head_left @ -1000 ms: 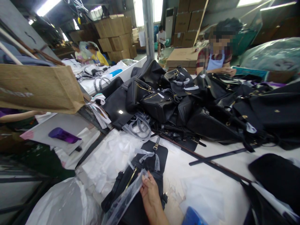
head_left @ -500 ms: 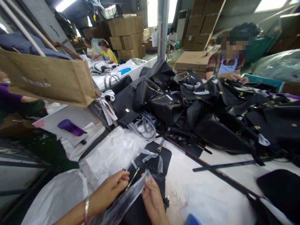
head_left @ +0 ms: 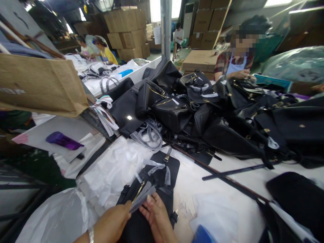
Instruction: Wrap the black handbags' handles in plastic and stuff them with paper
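A black handbag [head_left: 162, 172] with gold hardware lies flat on the white table right in front of me, strips of clear film wrapped round its handles. My left hand [head_left: 112, 222] and my right hand [head_left: 157, 217] meet low over the bag. Together they pinch a clear plastic strip [head_left: 141, 198], fingers closed on it. A bracelet shows on my left wrist.
A big heap of black handbags [head_left: 202, 114] fills the table beyond. A burlap bag [head_left: 40, 84] hangs at left over a purple object [head_left: 62, 140]. White plastic sheets [head_left: 118, 165] lie left of my bag. A person in an apron [head_left: 235, 64] works across the table; others sit farther back by stacked cartons [head_left: 126, 30].
My left hand came into view and joined the right one on the plastic strip. The long strip is now gathered short between both hands, lower over the bag.
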Action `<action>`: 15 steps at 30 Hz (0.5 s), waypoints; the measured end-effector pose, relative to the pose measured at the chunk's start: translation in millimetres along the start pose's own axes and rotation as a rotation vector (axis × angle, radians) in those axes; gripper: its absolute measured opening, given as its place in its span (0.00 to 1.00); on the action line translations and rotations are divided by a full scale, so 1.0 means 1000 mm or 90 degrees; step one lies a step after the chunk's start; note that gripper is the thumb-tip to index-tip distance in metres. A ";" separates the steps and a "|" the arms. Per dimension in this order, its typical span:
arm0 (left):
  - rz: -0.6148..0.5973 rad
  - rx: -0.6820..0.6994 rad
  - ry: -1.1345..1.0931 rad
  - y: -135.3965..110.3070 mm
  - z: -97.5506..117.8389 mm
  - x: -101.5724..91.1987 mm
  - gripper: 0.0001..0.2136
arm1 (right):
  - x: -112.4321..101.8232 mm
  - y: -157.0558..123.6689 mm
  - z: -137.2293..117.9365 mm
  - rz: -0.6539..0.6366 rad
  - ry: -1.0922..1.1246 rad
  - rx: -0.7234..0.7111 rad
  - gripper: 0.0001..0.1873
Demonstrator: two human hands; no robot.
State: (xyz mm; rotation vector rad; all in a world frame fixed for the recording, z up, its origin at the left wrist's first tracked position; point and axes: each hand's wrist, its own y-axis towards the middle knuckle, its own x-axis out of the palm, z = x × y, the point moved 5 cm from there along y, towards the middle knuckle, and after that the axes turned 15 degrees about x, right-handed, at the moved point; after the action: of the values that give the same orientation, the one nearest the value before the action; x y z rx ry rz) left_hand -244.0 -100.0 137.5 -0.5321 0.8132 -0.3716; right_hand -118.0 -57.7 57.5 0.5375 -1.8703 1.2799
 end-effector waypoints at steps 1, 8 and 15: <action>0.010 0.003 0.123 -0.001 0.001 -0.005 0.12 | -0.003 -0.002 0.003 0.032 -0.018 0.012 0.26; -0.028 -0.055 0.403 -0.003 0.009 0.005 0.27 | 0.006 -0.006 0.010 0.092 -0.097 0.064 0.26; 0.050 0.047 0.028 -0.005 0.009 0.013 0.18 | 0.007 0.008 0.006 0.131 -0.057 0.029 0.24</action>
State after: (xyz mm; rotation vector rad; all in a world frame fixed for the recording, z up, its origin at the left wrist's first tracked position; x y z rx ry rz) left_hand -229.5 -108.0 138.3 -0.4231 0.8564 -0.3411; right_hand -129.8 -59.4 57.5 0.4403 -2.0160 1.4559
